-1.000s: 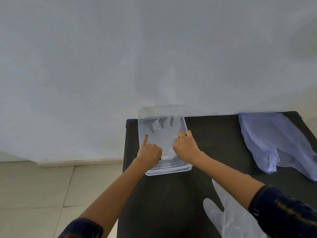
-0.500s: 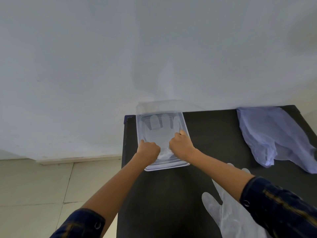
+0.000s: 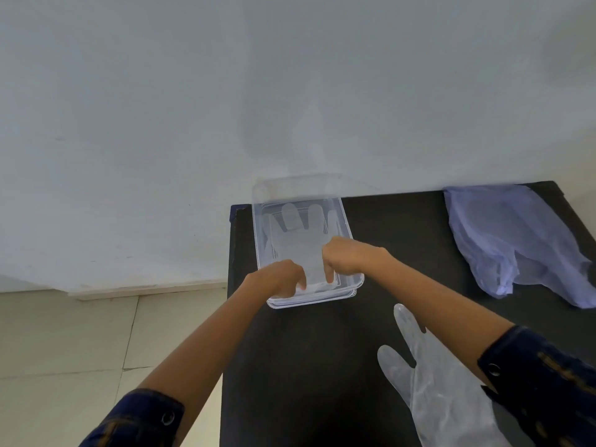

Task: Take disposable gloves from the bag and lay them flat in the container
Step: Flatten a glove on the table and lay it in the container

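A clear plastic container (image 3: 350,233) stands at the far left of the black table (image 3: 322,366). A translucent disposable glove (image 3: 301,240) lies flat inside it, fingers pointing away from me. My left hand (image 3: 279,279) and my right hand (image 3: 350,256) are both in the container's near end, fingertips pressing down on the glove's cuff. A second clear glove (image 3: 442,391) lies flat on the table near me, partly under my right forearm. The crumpled pale blue bag (image 3: 512,240) rests at the table's far right.
The table's far edge meets a white wall. Its left edge drops to a tiled floor (image 3: 80,350). The container's clear lid (image 3: 296,188) leans against the wall behind it.
Both hands have slid toward me along the glove, from its palm down to its cuff. The glove's fingers now lie spread and flat at the far end.
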